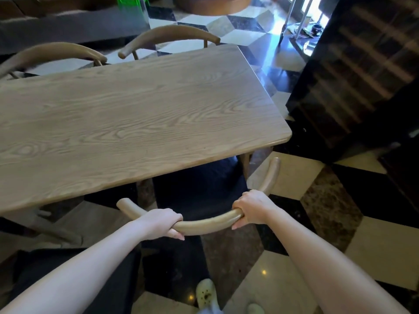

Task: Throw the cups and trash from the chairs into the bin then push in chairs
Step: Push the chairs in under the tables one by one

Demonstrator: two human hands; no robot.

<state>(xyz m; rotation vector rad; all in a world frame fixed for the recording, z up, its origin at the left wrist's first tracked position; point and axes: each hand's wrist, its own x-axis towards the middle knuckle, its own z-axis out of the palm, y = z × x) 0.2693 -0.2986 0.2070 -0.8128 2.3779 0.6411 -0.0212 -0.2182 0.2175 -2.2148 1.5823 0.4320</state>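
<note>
A wooden chair with a curved backrest (208, 224) and a dark seat (199, 189) stands at the near side of the wooden table (136, 123), its seat partly under the tabletop. My left hand (166, 223) grips the left part of the backrest. My right hand (251, 208) grips the right part. No cups or trash show on the seat's visible part. No bin is in view.
Two more wooden chairs (167, 36) (52, 53) stand at the table's far side, tucked close. A dark cabinet (362, 75) rises at the right. The floor is checkered black, white and brown tile (317, 200). My light shoes (206, 293) show below.
</note>
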